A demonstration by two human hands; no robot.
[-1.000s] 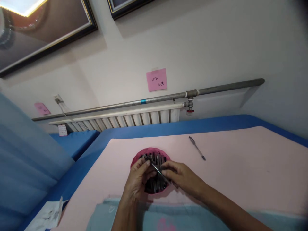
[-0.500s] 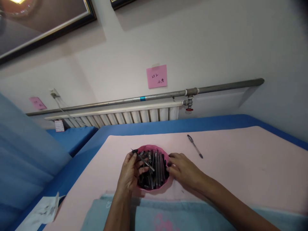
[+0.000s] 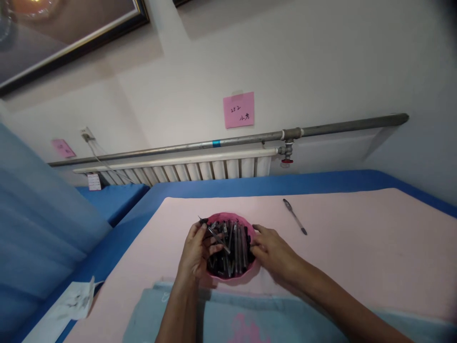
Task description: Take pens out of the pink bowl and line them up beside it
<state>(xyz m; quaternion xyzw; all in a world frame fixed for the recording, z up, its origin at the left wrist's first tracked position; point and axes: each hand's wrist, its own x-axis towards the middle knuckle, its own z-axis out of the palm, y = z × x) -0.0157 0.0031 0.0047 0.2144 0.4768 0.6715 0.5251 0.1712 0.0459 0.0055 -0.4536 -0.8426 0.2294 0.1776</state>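
Hands at the pink bowl (image 3: 232, 277): left hand (image 3: 195, 250) pinches a thin pen (image 3: 216, 236), likely light, stiff, slippery, best gripped mid-shaft; right hand (image 3: 273, 250) rests open.

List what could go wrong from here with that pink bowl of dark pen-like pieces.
1. The pink bowl is heaped with dark pieces. The right hand at its rim could tip it and scatter them over the pink cloth.
2. The thin rod pinched in the left hand sticks out with a pointed tip, so it may slip or poke a finger.
3. The loose pen could roll away on the cloth.
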